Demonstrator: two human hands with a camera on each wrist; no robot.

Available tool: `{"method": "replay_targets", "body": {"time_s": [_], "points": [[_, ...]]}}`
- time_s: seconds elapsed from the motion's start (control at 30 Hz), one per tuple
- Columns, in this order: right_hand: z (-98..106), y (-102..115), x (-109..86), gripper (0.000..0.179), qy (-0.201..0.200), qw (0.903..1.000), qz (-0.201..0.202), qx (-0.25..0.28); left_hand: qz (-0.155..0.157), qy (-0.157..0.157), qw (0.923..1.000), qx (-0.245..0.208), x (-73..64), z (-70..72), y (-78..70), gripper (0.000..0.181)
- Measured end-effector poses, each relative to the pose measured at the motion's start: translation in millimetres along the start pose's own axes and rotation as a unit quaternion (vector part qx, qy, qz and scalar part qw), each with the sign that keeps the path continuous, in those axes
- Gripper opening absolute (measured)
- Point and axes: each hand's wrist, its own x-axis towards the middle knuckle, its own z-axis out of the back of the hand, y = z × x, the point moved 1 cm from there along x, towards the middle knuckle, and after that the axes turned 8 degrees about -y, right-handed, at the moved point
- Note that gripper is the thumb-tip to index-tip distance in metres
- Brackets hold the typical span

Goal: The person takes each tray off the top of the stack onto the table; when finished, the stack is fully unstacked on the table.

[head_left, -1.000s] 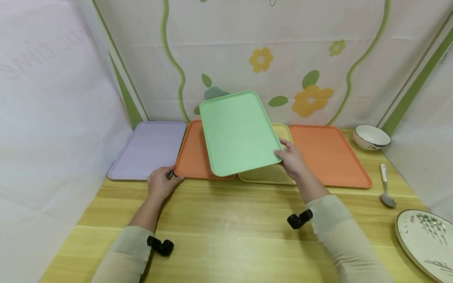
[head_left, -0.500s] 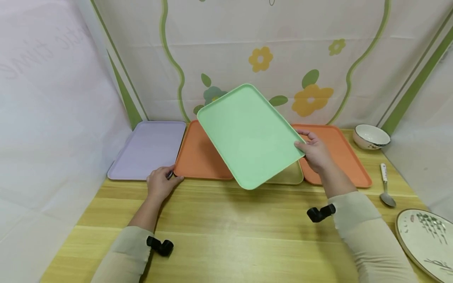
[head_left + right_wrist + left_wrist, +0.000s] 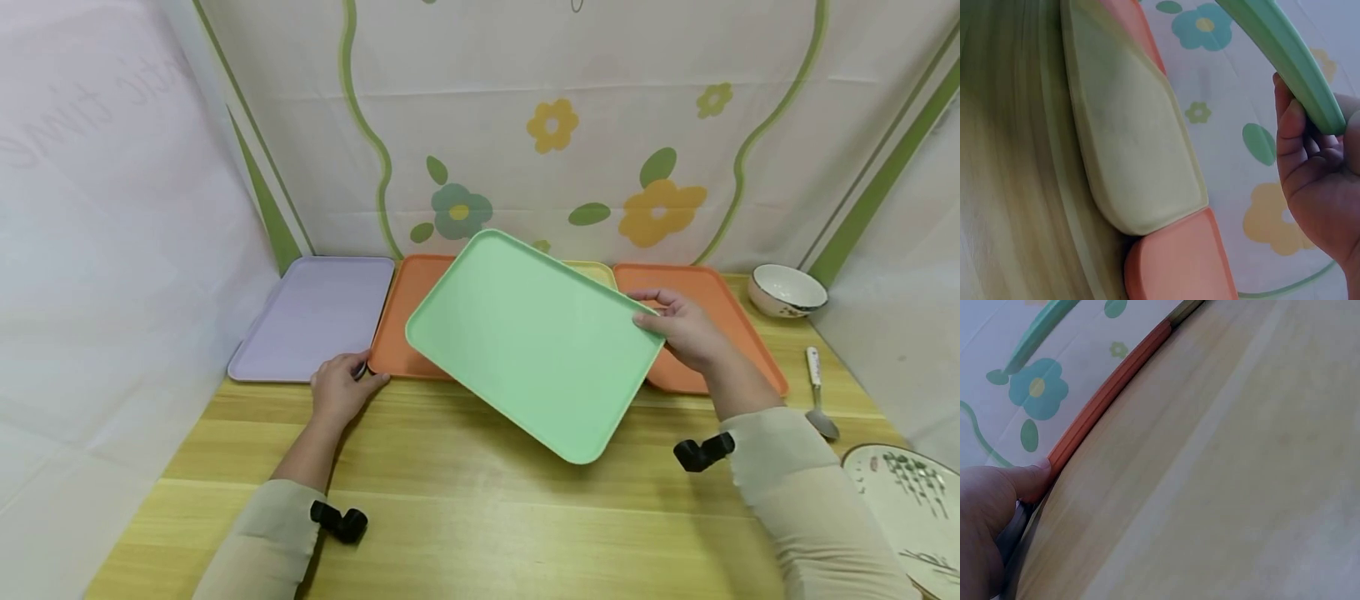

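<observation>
In the head view my right hand (image 3: 686,332) grips a light green tray (image 3: 536,350) by its right corner, thumb on top and fingers beneath. The tray is tilted and raised over a yellow tray (image 3: 596,271) and part of a left orange tray (image 3: 405,333). Seen from the right wrist, the curled fingers (image 3: 1294,128) wrap the green tray's edge. My left hand (image 3: 343,387) holds the left orange tray's near left corner, with its thumb (image 3: 1029,478) against the front edge. Next to that hand lies a purple tray (image 3: 315,317).
Another orange tray (image 3: 697,308) lies at the right of the row. Beyond it are a white bowl (image 3: 787,290), a spoon (image 3: 816,383) and a patterned plate (image 3: 915,500). Printed cloth (image 3: 555,50) walls off the back and sides of the wooden table (image 3: 465,517).
My right hand has moved right with the green tray, turning it clockwise and then bringing it lower and nearer. The left hand has stayed at the orange tray's corner.
</observation>
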Motion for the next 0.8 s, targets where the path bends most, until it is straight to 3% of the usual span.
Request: {"method": "replay_targets", "body": {"time_s": [0.37, 0.57, 0.8], "points": [[13.3, -14.0, -1.3, 0.024, 0.06, 0.9932, -0.047, -0.087, -0.006, -0.005, 1.0, 0.001, 0.6, -0.3, 1.5, 0.061], [14.7, -20.6, -0.2, 0.024, 0.069, 0.9855, -0.082, -0.131, -0.003, -0.003, 1.0, 0.001, 1.0, -0.8, 2.4, 0.061], [16.8, -26.5, -0.3, 0.026, 0.078, 0.9816, -0.082, -0.153, -0.002, -0.004, 1.0, 0.005, 1.0, -0.5, 1.4, 0.061]]}}
